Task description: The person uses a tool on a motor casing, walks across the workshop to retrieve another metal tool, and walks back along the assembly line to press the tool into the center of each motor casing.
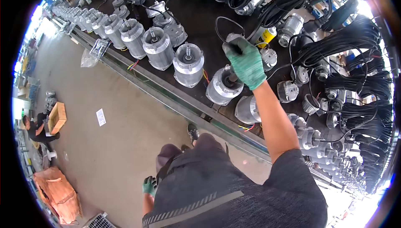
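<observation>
My right hand, in a green glove with dark fingertips, reaches out over the bench. Its fingers are curled, and what they hold, if anything, is hidden. Just beyond the fingertips is a small silver motor end cover with a black cable. Under my wrist stands an open silver motor housing with a shaft upright in it. Another motor housing stands to its left, shaft up. Low at my left side hangs my left hand, also gloved, its fingers loosely apart and holding nothing.
A long row of motor housings lines the bench's near edge. Coiled black cables and end covers lie behind. A yellow bottle stands beyond my right hand. A person sits by a wooden crate at far left.
</observation>
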